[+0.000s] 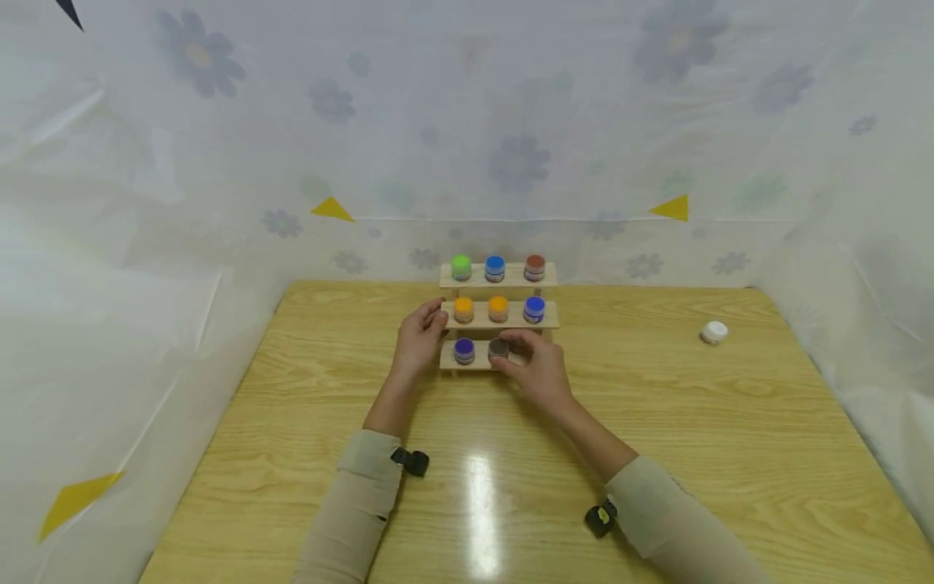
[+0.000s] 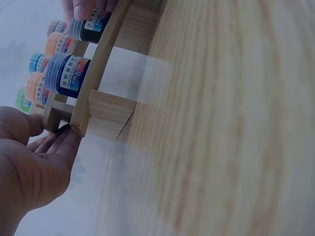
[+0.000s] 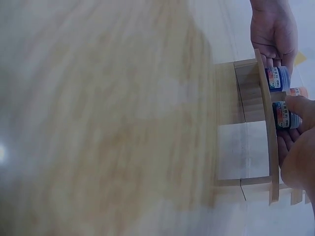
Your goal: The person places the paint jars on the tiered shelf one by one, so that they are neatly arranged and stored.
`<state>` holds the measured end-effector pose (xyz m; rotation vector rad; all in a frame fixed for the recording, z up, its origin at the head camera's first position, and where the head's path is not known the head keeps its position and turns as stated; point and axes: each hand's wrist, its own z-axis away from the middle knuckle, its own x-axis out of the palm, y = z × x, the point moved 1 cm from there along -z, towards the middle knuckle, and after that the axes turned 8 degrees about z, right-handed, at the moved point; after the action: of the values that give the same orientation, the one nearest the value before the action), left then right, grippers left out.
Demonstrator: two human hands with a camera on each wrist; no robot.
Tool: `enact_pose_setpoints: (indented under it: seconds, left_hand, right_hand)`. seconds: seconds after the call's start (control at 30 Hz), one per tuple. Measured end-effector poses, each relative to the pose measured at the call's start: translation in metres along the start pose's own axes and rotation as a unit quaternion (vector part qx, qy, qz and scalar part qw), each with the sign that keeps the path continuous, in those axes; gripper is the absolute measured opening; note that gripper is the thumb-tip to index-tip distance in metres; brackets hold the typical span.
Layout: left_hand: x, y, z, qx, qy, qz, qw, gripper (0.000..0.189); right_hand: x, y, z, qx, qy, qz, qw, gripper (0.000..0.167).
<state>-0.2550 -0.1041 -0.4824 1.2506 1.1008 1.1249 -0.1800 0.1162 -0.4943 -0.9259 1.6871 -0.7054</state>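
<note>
A three-tier wooden rack (image 1: pixel 448 358) stands near the back of the table and bears several small paint jars. At its left end my left hand (image 1: pixel 419 341) grips the middle tier's edge, thumb and fingers on either side of the wood. My right hand (image 1: pixel 541 375) pinches a dark paint jar (image 1: pixel 499 349) on the bottom tier, and its base meets the shelf in the left wrist view. Left of it sits a purple paint jar (image 1: pixel 464 351). Orange jars (image 1: pixel 463 310) and a blue jar (image 1: pixel 534 309) fill the middle tier.
On the top tier are green (image 1: pixel 461 268), light blue (image 1: pixel 494 268) and reddish-brown (image 1: pixel 535 268) jars. A white-lidded jar (image 1: pixel 713 332) lies alone at the table's right. Behind the wooden table (image 1: pixel 328 365) hangs a flower-patterned sheet (image 1: pixel 467 122).
</note>
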Motion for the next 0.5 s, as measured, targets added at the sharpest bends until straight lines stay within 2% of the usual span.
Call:
enact_pose_setpoints:
  seconds: [0.27,0.5]
  left_hand:
    - [0.001,0.001,0.000,0.000,-0.001,0.000,1.0000,0.046]
    - [0.001,0.002,0.001,-0.002,0.006,0.000,1.0000,0.045]
  right_hand:
    - [-0.008,0.001,0.004,0.017,-0.011,-0.023,0.9995,0.043]
    - [-0.031,0.016,0.012,0.030,0.003,-0.050,0.9983,0.042]
